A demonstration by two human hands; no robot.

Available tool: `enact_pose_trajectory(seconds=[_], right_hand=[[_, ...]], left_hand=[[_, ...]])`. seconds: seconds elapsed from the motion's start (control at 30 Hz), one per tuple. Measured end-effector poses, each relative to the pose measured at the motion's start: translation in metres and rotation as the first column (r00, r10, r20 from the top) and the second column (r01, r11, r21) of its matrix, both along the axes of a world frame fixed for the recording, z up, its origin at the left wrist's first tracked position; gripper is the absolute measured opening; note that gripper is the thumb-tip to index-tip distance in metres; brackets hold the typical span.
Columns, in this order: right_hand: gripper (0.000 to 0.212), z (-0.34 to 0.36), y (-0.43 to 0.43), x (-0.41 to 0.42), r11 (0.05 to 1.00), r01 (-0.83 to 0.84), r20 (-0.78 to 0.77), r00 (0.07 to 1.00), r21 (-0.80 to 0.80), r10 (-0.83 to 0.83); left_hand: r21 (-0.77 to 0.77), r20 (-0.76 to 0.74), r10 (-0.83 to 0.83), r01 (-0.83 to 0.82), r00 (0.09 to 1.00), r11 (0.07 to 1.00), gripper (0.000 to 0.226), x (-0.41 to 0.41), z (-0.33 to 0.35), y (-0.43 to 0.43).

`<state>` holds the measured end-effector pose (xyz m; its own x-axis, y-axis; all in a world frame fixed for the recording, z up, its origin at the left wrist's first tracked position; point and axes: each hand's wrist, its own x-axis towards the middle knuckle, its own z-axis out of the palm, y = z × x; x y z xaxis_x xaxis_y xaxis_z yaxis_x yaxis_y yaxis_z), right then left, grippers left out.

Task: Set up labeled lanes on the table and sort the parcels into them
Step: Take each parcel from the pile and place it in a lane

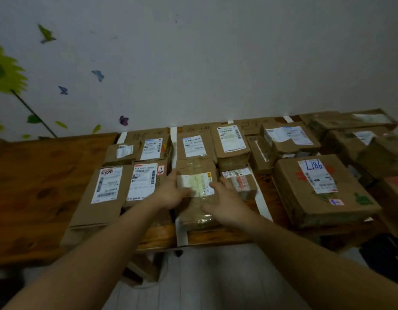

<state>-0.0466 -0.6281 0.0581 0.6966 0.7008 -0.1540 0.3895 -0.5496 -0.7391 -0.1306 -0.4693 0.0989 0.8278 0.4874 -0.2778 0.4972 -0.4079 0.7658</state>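
Now the left hand (171,193) and right hand (227,204) press flat and open on the taped parcel (196,168), just right of the white tape line (182,233), probably to straighten it in its lane.

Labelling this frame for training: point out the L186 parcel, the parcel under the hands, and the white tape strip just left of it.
L186 parcel (318,177): head view, its white shipping label.
Taped parcel (200,184): head view, its pale label.
White tape strip (182,233): head view, its near end.

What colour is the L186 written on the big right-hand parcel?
Blue, on the white label of the big parcel; clearest in the head view.
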Motion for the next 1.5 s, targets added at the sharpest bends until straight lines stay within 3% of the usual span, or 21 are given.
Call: enact_pose_trajectory(seconds=[0.07, 0.13, 0.37, 0.5, 0.83, 1.13, 1.5], right_hand=[[0.077, 0.02, 0.018, 0.0, 0.999, -0.023, 0.099, 0.995, -0.028, 0.026], [0.076, 0.042, 0.044, -0.006, 0.995, -0.077, 0.193, 0.977, -0.056, 0.087], [0.07, 0.098, 0.173, -0.083, 0.958, -0.281, 0.322, 0.904, -0.054, 0.283], [0.069, 0.116, 0.267, -0.154, 0.93, -0.367, 0.307, 0.882, -0.03, 0.358], [0.068, 0.138, 0.48, -0.309, 0.846, -0.526, 0.241, 0.813, -0.087, 0.531], [0.067, 0.113, 0.653, -0.36, 0.783, -0.612, 0.205, 0.757, -0.114, 0.621], [0.063, 0.087, 0.857, -0.41, 0.747, -0.659, 0.036, 0.747, -0.094, 0.664]], left_hand=[[0.061, 0.072, -0.006, 0.001, 0.997, 0.998, 0.054, -0.011, 0.021, 0.013], [0.135, 0.122, 0.034, -0.051, 0.992, 0.99, 0.06, -0.029, 0.042, 0.032], [0.296, 0.089, 0.153, -0.173, 0.984, 0.939, 0.065, -0.146, 0.095, 0.146], [0.314, 0.007, 0.335, -0.32, 0.942, 0.894, 0.071, -0.252, 0.1, 0.242], [0.26, -0.044, 0.543, -0.515, 0.839, 0.817, 0.074, -0.456, 0.113, 0.433], [0.221, -0.082, 0.683, -0.655, 0.726, 0.723, 0.071, -0.524, 0.087, 0.56], [0.151, -0.184, 0.754, -0.74, 0.631, 0.656, 0.07, -0.564, 0.071, 0.754]])
